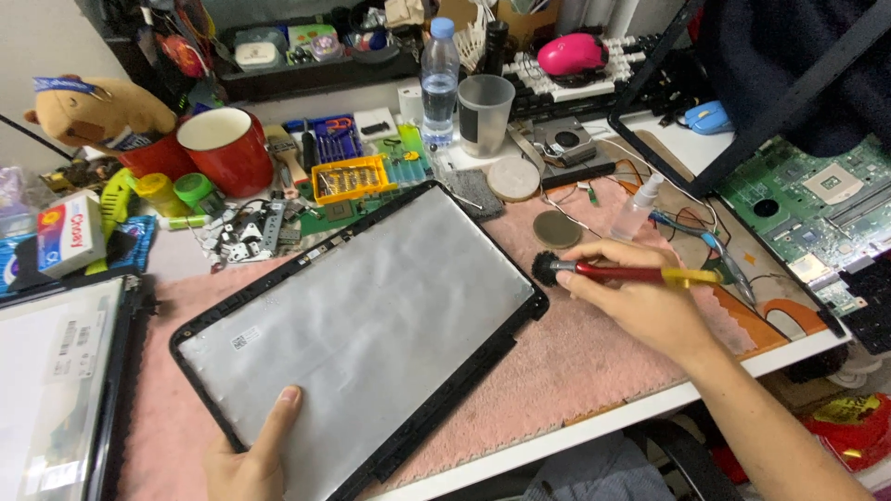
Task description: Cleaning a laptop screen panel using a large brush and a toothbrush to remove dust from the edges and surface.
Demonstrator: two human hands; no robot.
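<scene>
A black laptop lid cover lies inside up on a pink cloth, its inner face lined with silver foil. My left hand holds its near edge, thumb resting on the foil. My right hand grips a brush with a red and yellow handle. The brush's black bristles touch the cover's right corner.
A bare screen panel lies at the left. Behind the cover stand a red mug, a yellow bit box, a water bottle and a grey cup. A green motherboard sits at the right; a small spray bottle stands nearby.
</scene>
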